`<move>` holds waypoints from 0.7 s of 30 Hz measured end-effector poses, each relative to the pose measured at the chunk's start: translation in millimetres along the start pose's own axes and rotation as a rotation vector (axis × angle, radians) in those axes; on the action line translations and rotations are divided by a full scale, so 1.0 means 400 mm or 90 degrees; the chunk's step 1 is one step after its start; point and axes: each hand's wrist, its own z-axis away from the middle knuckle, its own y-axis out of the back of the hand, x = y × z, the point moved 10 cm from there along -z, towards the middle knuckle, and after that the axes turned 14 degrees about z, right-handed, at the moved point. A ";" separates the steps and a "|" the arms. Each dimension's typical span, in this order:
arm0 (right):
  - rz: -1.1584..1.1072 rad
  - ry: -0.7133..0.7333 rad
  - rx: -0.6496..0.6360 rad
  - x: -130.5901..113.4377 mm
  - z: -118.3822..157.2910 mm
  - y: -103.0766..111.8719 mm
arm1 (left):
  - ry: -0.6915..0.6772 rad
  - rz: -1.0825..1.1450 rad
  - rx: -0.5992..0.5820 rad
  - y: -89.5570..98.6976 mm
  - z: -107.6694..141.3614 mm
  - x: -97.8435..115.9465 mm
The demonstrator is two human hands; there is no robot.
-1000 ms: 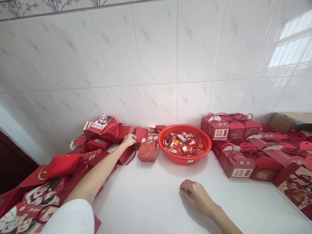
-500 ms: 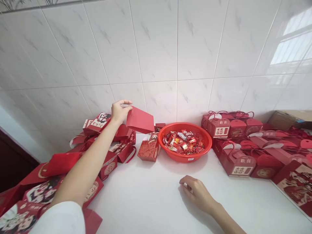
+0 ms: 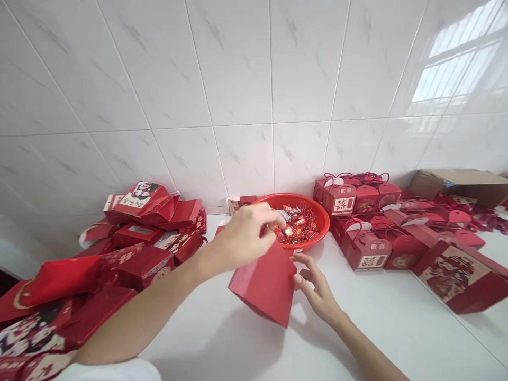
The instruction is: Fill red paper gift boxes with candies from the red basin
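A plain red cardboard box (image 3: 268, 288) hangs tilted over the white table, in front of the candy basket. My left hand (image 3: 250, 233) reaches across from the left, thumb and fingers closed on the box's upper edge. At the box's right edge is my right hand (image 3: 317, 291), its thumb and forefinger pinching that side. Just behind stands a round red plastic basket (image 3: 323, 225) full of wrapped candies (image 3: 299, 227); my left hand covers part of its left rim. Whatever lies inside the held box is hidden.
Red boxes and bags (image 3: 146, 264) pile up along the left. On the right stand rows of red handled gift boxes (image 3: 367, 251), with a larger printed red box (image 3: 456, 275) in front. A brown carton (image 3: 456, 185) sits at the back right, against the tiled wall (image 3: 238, 95).
My left hand has brought the red box from the back left toward me and to the right. My right hand has risen from the table to the box's edge. The view has shifted slightly.
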 end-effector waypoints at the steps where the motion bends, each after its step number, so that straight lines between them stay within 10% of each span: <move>1: -0.003 -0.003 0.000 0.003 0.001 -0.001 | 0.013 -0.006 -0.030 -0.034 -0.002 -0.012; 12: 0.234 0.054 0.130 -0.017 0.012 0.047 | 0.176 0.043 -0.094 -0.127 -0.033 -0.149; 21: 0.097 0.235 0.090 -0.128 0.031 0.030 | 0.227 0.045 -0.042 -0.165 -0.016 -0.227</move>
